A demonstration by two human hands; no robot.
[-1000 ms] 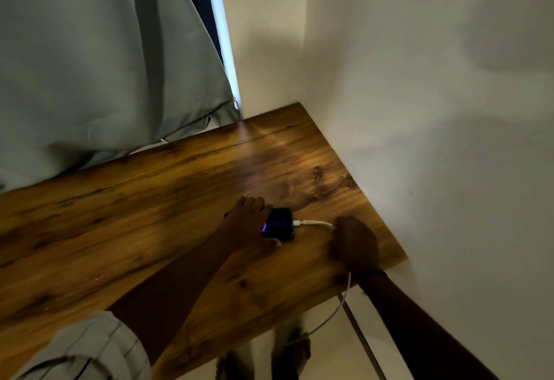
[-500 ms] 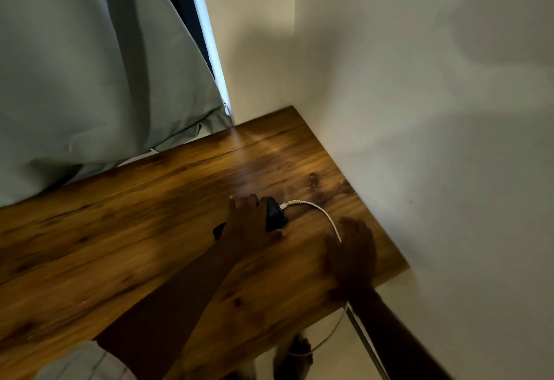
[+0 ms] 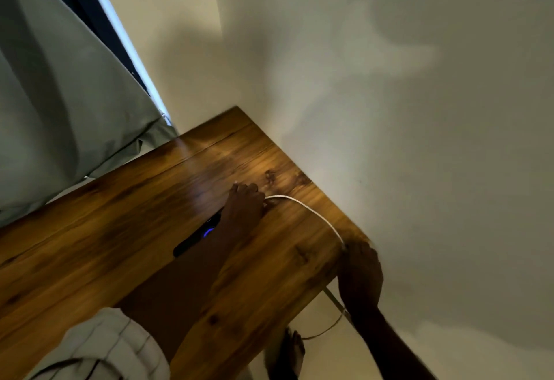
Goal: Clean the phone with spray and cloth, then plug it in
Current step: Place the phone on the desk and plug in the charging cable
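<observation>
Phone (image 3: 196, 237) slid left; left hand (image 3: 244, 210) covers its plug end, right hand (image 3: 359, 274) pinches cable (image 3: 311, 210).

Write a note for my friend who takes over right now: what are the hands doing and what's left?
Left hand: resting on the far end of the phone, holding it flat on the wooden table.
Right hand: at the table's right edge, on the white cable.
Phone: part of it glows blue. The cable runs from under the left hand, over the edge and down toward the floor.
Done: the cable seems plugged in, though the hand hides the joint.
Left: check the plug, then let go. No spray or cloth in view, so cleaning can't be judged.
</observation>
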